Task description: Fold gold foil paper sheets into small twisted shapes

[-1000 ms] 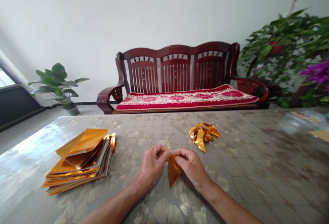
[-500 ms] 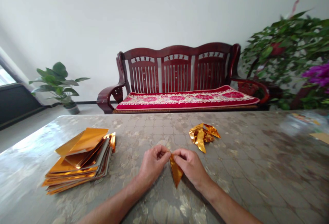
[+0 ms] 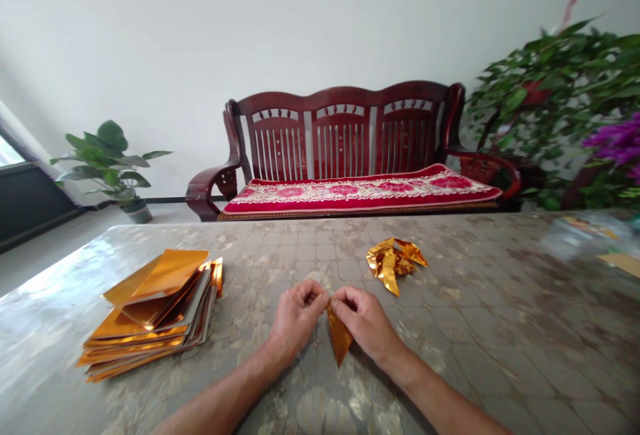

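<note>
Head view: the left hand and right hand pinch the folded gold foil by its far end, over the table; its long axis points near, body beside the right hand.

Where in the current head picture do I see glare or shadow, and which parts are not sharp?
Head view, left: glare whitens the table; head view, middle: small bright glints sit on the crumpled gold foil, with a soft shadow below the right hand; head view, right edge: the clear plastic and the purple flowers look smeared.
</note>
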`<state>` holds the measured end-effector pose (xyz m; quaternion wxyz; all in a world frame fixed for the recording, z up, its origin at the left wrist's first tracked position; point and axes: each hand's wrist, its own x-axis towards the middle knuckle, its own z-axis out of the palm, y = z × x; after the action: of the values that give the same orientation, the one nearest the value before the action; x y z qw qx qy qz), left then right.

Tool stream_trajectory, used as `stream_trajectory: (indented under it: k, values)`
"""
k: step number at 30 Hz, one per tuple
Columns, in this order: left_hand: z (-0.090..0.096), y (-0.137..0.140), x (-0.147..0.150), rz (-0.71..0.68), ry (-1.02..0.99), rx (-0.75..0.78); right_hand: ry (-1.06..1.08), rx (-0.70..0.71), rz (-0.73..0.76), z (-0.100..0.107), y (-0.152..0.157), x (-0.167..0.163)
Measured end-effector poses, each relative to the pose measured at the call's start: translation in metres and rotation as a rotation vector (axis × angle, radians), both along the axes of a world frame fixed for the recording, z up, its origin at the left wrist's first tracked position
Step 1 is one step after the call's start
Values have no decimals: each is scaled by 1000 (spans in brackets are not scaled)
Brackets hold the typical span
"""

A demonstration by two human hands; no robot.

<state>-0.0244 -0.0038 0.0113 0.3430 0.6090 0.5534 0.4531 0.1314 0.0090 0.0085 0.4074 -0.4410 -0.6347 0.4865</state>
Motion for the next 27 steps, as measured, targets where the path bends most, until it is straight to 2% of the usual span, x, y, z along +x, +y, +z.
stream_trajectory:
  k: [4, 9, 15, 21, 27]
  values:
    - [-6, 4, 0, -37, -111, -35, -22, 49, -15, 1, 0, 0]
    - [-5, 3, 4, -67, -232, -110, 56, 33, -72, -2, 1, 2]
    - [-3, -1, 13, -147, -397, -197, 114, 175, -143, -7, 4, 3]
    - [-6, -1, 13, -124, -364, -177, 178, 124, -111, -6, 2, 2]
    - [3, -5, 13, -113, -214, -133, 199, 94, -120, 1, -3, 2]
